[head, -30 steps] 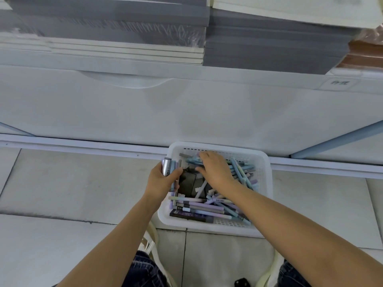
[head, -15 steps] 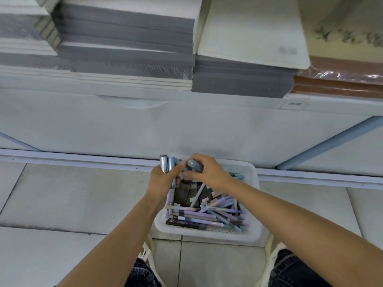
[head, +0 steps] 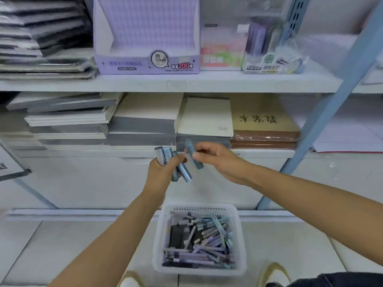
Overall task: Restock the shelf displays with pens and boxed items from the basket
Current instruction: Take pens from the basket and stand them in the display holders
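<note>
Several grey-blue tubes point(head: 182, 169) fanned from your left hand point(head: 160, 175), its fingers clamped round them; your right hand point(head: 220, 160) pinched a single tube point(head: 193, 155) just beside. The fan could have slipped, dropping one. Below, the basket point(head: 159, 245) of pens point(head: 207, 247) sat on the tiled floor point(head: 62, 245); a purple display box point(head: 145, 63) stood at the front edge of the upper shelf point(head: 186, 82).

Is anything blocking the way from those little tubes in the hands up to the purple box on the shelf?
Nothing visible does. The tubes sit in open air below the purple box, whose low front faces out.
</note>
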`<state>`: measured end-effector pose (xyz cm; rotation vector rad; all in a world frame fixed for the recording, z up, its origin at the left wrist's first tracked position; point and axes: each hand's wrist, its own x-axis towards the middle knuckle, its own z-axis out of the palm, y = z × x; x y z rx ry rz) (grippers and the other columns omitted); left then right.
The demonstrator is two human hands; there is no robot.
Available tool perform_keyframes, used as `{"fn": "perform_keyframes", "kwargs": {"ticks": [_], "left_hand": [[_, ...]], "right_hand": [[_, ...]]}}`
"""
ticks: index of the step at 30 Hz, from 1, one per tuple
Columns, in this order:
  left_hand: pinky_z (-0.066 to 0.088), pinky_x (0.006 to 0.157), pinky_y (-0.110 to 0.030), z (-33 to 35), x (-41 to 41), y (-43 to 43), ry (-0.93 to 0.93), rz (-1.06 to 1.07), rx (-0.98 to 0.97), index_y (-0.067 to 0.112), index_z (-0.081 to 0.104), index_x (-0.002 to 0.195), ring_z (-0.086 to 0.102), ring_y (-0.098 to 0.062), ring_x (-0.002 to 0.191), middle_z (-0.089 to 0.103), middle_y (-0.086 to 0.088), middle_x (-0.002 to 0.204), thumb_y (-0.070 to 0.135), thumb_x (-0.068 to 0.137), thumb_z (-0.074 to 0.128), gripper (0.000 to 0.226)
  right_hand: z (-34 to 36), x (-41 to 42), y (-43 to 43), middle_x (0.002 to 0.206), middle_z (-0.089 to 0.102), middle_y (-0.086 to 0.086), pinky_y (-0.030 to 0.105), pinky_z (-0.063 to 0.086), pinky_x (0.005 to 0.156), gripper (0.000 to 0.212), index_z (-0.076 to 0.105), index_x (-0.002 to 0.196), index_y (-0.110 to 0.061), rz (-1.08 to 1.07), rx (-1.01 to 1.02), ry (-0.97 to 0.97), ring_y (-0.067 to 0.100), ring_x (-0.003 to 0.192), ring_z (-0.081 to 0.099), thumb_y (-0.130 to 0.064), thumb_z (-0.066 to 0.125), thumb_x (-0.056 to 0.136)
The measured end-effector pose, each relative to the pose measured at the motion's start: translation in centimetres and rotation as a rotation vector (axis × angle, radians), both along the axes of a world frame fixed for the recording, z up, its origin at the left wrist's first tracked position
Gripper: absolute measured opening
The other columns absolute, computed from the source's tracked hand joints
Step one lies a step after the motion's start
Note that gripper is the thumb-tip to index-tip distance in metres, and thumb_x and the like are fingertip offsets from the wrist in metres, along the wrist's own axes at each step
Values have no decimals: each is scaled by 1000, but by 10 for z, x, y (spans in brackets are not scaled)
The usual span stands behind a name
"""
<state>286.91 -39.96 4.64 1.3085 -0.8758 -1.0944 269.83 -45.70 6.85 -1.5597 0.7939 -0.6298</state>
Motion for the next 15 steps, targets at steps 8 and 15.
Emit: {"fn": "perform_keyframes", "kwargs": {"ticks": [8,15], "left_hand": [[49,55,-22,87,-47,8,1,-139,-198,17,60,91,59,-11,64,64,-6,80,20,87,70,11],[46,50,-19,147,-69,-5,-41,-177,-342,16,63,90,57,-7,60,71,-3,79,23,87,70,11]], "right_hand": [[100,-37,15,78,71,-5,21,49,69,16,66,95,-14,-219,-146,-245,6,68,63,-16,72,81],[164,-62,14,87,68,4,26,53,73,22,61,111,-4,-286,-257,-378,13,77,63,-16,59,93]]}}
